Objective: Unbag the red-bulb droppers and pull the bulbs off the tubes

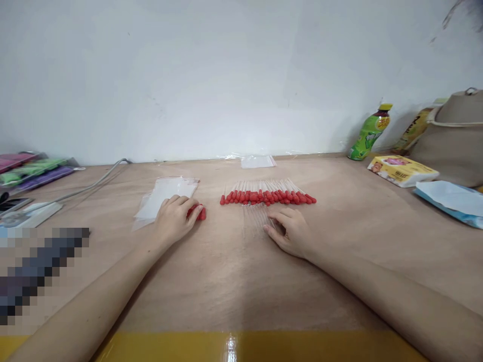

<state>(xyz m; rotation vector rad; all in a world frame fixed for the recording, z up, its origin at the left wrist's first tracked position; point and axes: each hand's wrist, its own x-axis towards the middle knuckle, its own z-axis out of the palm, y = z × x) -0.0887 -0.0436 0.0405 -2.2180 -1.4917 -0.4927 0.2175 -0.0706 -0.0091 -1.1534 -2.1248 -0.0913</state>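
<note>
My left hand is curled at the left, its fingers round a few small red pieces on the table. Plastic bags with white sheets lie just behind it. At centre right, my right hand has thumb and forefinger bent close together at the right edge of a row of thin clear sticks; whether it grips one is too small to tell. Just beyond those sticks runs a long row of red-tipped pieces with thin pale stems pointing away to the wall.
A white packet lies near the wall. On the right are a green bottle, a yellow tissue pack, a blue-white packet and a beige bag. Colourful packs and a grey cable are at left.
</note>
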